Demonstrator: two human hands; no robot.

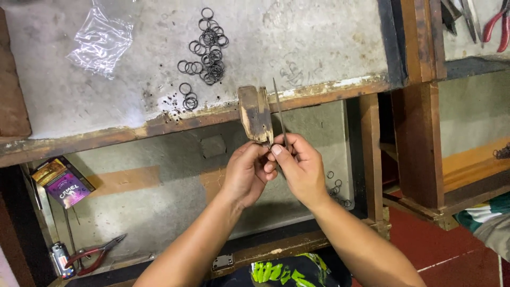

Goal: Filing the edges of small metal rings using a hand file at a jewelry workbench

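My left hand (245,172) and my right hand (302,166) meet just below a worn wooden bench peg (255,113) that sticks out from the front edge of the workbench (159,125). My right hand grips a thin metal file (279,111) that points up past the peg. My left hand pinches something small at the peg's tip, against my right thumb; it is too small to make out. Several dark metal rings (208,48) lie in a loose heap on the bench top behind the peg.
A crumpled clear plastic bag (101,40) lies at the back left. In the drawer below are a small box (62,182), red-handled pliers (95,255), a lighter (60,259) and a few loose rings (338,191). More pliers (496,24) lie on the neighbouring bench.
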